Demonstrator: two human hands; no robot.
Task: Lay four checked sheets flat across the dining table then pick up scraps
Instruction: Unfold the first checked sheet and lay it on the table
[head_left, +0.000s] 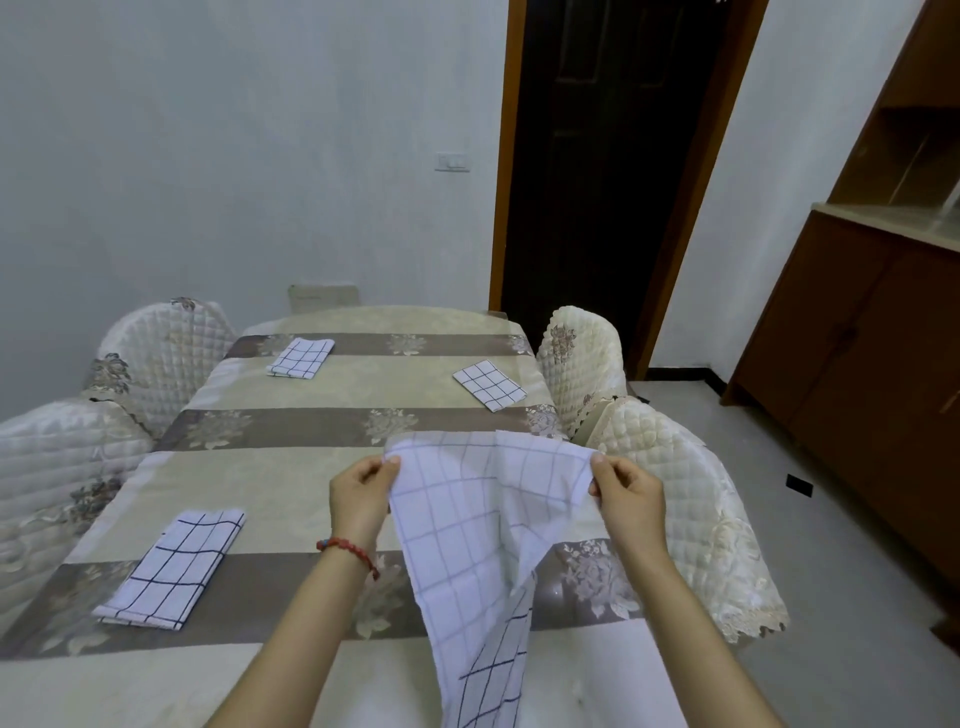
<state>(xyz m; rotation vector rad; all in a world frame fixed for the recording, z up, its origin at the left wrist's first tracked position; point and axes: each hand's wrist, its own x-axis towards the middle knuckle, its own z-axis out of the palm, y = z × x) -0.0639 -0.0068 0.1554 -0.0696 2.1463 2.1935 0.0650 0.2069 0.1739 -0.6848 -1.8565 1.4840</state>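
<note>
Fingers (390, 464) pinching checked sheet (467, 519) top corners

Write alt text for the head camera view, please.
Both hands, left hand and right hand, hold a checked sheet up by its top corners above the dining table, where three folded checked sheets already lie.

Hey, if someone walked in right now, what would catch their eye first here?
Front and centre, the left hand and right hand pinch the top corners of a checked sheet held up over the near right of the dining table. Three folded checked sheets already lie on it: near left, far left and far right.
</note>
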